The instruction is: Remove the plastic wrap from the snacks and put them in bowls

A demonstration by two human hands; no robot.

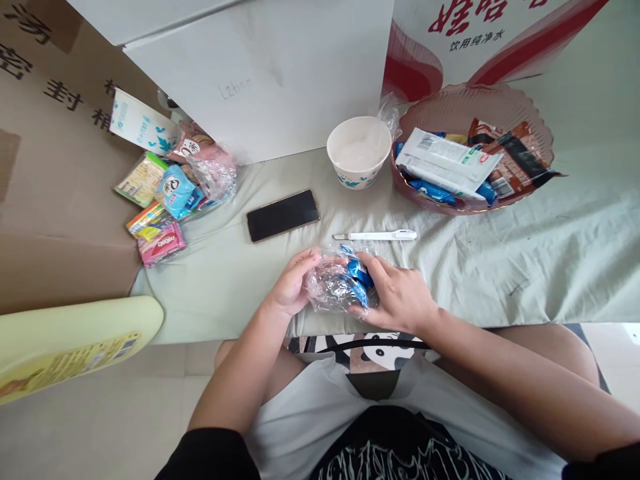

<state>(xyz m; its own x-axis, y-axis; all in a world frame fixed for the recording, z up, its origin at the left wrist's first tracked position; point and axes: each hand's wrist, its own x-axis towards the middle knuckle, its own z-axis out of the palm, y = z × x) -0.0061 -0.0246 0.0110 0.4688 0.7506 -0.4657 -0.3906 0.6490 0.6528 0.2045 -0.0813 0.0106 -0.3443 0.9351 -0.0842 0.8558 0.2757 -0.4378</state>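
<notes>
Between my hands, above the front edge of the cloth-covered surface, is a crinkled clear plastic bag (327, 287). My left hand (294, 283) is closed on the bag's left side. My right hand (400, 290) grips blue wrapped snack packets (360, 272) at the bag's right side; the plastic lies around or against them, I cannot tell which. Just beyond my hands lies a white craft knife (375, 235), its blade end to the left. A dark-screened phone (283, 215) rests farther left.
A white paper bowl (356, 175) stands behind the knife. The pink scalloped basket (425, 110) at right holds several packaged snacks. Small snack packs (163, 243) and a paper cup (143, 123) lie at left by a cardboard box (65, 180). White boxes (280, 80) line the back.
</notes>
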